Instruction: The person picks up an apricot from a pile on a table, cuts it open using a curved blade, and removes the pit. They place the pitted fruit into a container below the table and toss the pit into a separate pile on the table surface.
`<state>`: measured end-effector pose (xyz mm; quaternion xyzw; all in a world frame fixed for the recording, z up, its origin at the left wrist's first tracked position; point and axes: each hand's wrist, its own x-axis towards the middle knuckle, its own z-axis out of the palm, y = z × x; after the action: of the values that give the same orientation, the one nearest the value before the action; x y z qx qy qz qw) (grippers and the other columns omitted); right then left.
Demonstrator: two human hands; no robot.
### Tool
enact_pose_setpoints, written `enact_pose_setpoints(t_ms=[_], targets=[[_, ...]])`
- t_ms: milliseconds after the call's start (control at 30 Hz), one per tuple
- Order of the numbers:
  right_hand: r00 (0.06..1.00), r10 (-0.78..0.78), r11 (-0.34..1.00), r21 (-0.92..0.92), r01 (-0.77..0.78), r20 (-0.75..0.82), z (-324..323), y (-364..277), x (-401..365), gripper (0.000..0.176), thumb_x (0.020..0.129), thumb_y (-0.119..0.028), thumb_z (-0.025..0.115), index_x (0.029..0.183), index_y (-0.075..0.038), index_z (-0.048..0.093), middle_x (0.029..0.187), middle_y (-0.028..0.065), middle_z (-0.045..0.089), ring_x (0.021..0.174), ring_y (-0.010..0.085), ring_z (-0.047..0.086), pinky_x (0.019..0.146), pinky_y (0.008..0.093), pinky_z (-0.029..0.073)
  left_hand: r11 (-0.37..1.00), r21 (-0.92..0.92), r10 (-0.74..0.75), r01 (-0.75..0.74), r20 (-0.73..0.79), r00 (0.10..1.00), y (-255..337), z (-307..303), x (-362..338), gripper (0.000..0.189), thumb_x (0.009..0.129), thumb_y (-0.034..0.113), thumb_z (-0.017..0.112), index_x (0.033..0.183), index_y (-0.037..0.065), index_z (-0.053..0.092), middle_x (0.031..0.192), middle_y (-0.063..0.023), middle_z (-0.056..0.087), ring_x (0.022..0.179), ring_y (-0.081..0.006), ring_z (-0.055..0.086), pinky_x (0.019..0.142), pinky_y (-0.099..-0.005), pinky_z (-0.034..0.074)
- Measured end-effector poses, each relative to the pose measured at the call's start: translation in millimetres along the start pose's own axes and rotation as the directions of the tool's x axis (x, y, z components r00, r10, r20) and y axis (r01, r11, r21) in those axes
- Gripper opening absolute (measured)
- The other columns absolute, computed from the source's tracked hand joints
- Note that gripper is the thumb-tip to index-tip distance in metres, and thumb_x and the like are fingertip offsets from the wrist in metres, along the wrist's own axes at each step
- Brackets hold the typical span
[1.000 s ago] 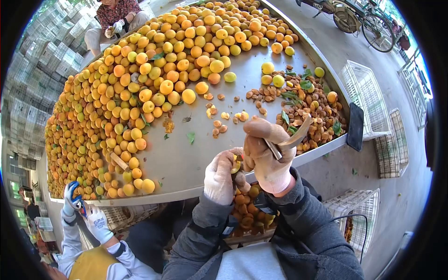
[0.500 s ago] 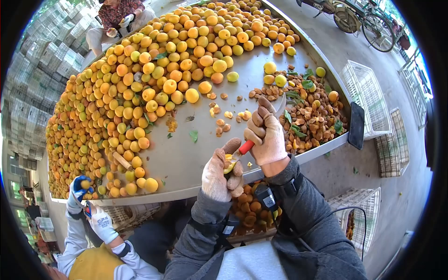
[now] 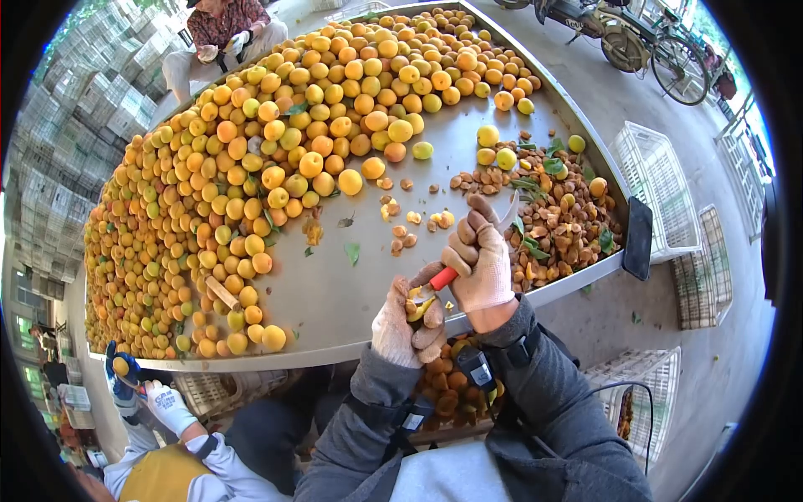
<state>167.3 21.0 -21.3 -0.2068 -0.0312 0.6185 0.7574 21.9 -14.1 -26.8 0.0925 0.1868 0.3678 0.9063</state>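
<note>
Closed around a yellow-orange fruit (image 3: 416,303), my gloved left hand (image 3: 407,322) is above the table's near edge. My gloved right hand (image 3: 480,261) grips a knife by its red handle (image 3: 443,279); one end of the tool meets the fruit and a curved blade (image 3: 508,211) sticks out past my fingers on the far side. Under my hands, a container of orange fruit pieces (image 3: 456,386) is partly hidden by my sleeves. A pile of brown pits (image 3: 552,243) with green leaves lies on the table to the right of my right hand.
Many orange fruits (image 3: 226,167) cover the left and far parts of the metal table (image 3: 335,284). A dark phone (image 3: 638,238) is at its right corner. White crates (image 3: 657,188) stand on the right. One co-worker (image 3: 167,468) works at lower left, another (image 3: 226,38) across the table.
The view has shifted slightly. My hands stay together at the fruit, with the tool's angle a little changed. The lower-left co-worker's hands have moved left and down in view.
</note>
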Motion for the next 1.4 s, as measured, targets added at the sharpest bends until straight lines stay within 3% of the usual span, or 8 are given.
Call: enact_pose_setpoints(t_ms=[267,333,433,667,933,1133,1233,1400], targets=[[0.985,-0.116,0.750,-0.639,0.170,0.127,28,-24,-19,0.028,0.091,-0.008,0.055,0.119,-0.011,0.059,0.067,0.0030,0.052,0.060,0.0082,0.053,0.052,0.0287,0.046,0.936,0.171,0.346,-0.308,-0.285,0.894,12,4,4,0.038,0.104,0.033,0.042,0.134,0.011,0.051,0.088,-0.0044,0.059,0.072,-0.0103,0.051,0.063,-0.0256,0.042],[0.811,0.190,0.076,-0.832,0.549,0.553,26,-7,-23,0.029,0.084,-0.007,0.062,0.113,-0.008,0.062,0.074,0.0093,0.060,0.071,0.0191,0.065,0.063,0.0360,0.053,0.897,0.267,0.421,-0.353,-0.270,0.866,13,3,7,0.036,0.104,0.028,0.045,0.132,0.007,0.053,0.094,-0.0054,0.060,0.076,-0.0125,0.056,0.067,-0.0270,0.046],[0.862,0.281,-0.332,-0.800,0.501,0.423,24,7,-36,0.028,0.073,-0.012,0.071,0.099,-0.009,0.064,0.087,0.0133,0.066,0.084,0.0341,0.065,0.071,0.0418,0.053,0.874,0.357,0.446,-0.329,-0.322,0.835,15,-3,7,0.034,0.102,0.022,0.050,0.131,0.004,0.053,0.098,-0.0064,0.061,0.081,-0.0152,0.059,0.074,-0.0300,0.050],[0.838,-0.108,-0.375,-0.803,0.463,0.534,26,-3,-23,0.022,0.080,-0.017,0.075,0.097,-0.008,0.063,0.081,0.0127,0.065,0.071,0.0319,0.065,0.062,0.0372,0.052,0.902,0.124,0.431,-0.414,-0.319,0.844,20,-16,3,0.038,0.101,0.021,0.052,0.135,0.003,0.050,0.106,-0.0117,0.062,0.092,-0.0180,0.061,0.084,-0.0316,0.052],[0.799,0.278,-0.350,-0.719,0.601,0.533,16,8,-35,0.024,0.077,-0.010,0.065,0.100,-0.012,0.067,0.088,0.0114,0.066,0.082,0.0338,0.065,0.070,0.0413,0.053,0.915,0.212,0.391,-0.343,-0.259,0.883,19,-17,0,0.040,0.102,0.021,0.047,0.135,-0.002,0.046,0.108,-0.0125,0.063,0.091,-0.0194,0.064,0.078,-0.0333,0.054],[0.974,0.028,0.191,-0.957,0.217,0.226,21,-15,-17,0.009,0.089,-0.009,0.068,0.090,-0.001,0.065,0.072,0.0029,0.061,0.066,0.0086,0.052,0.060,0.0257,0.045,0.865,0.403,0.399,-0.299,-0.189,0.897,25,8,-27,0.037,0.100,0.017,0.051,0.131,-0.003,0.052,0.109,-0.0106,0.065,0.092,-0.0191,0.064,0.085,-0.0313,0.052],[0.978,-0.004,0.179,-0.962,0.207,0.210,29,-24,-18,0.009,0.090,-0.009,0.066,0.090,0.000,0.065,0.072,-0.0013,0.058,0.069,0.0052,0.049,0.063,0.0233,0.044,0.406,0.911,-0.099,-0.072,0.123,0.987,36,37,-53,0.035,0.091,0.011,0.062,0.125,0.001,0.062,0.129,-0.0101,0.057,0.097,-0.0151,0.060,0.086,-0.0290,0.049],[0.984,-0.016,0.187,-0.966,0.177,0.177,30,-33,-19,0.010,0.089,-0.009,0.067,0.090,0.000,0.065,0.071,-0.0009,0.057,0.068,0.0049,0.048,0.063,0.0230,0.043,-0.018,0.999,0.549,-0.042,0.045,0.835,85,31,-59,0.040,0.087,0.023,0.066,0.123,0.007,0.062,0.115,-0.0105,0.061,0.096,-0.0235,0.063,0.084,-0.0370,0.051]])
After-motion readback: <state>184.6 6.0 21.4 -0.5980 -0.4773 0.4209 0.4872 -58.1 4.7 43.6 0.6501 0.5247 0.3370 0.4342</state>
